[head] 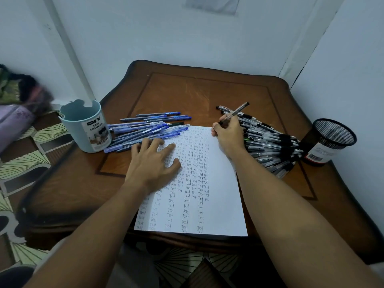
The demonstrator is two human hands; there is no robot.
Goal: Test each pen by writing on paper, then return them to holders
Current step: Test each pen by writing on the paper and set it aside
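Forearms: two bare arms are reaching up from the bottom edge of the frame toward the centre.
Paper (218, 204): a white sheet is lying at the centre of the frame on the brown wooden tabletop (187, 90), its near edge at the tabletop's front rim, and columns of the word "Test" are filling its left and middle parts.
Left hand (153, 163): it is pressing flat on the sheet's upper left area, grip apart, fingers spread and straight.
Right hand (227, 134): it is sitting at the sheet's upper right corner, grip clamped on a clear black pen (233, 113) whose tip is pointing down at the paper.
Blue pens (149, 128): a loose pile is lying left of centre, just above the left hand.
Black pens (270, 142): a larger heap is lying right of centre, beside the right hand.
Light blue holder (85, 125): it is standing upright at the left, touching the blue pile.
Black mesh holder (328, 140): it is standing upright at the far right.
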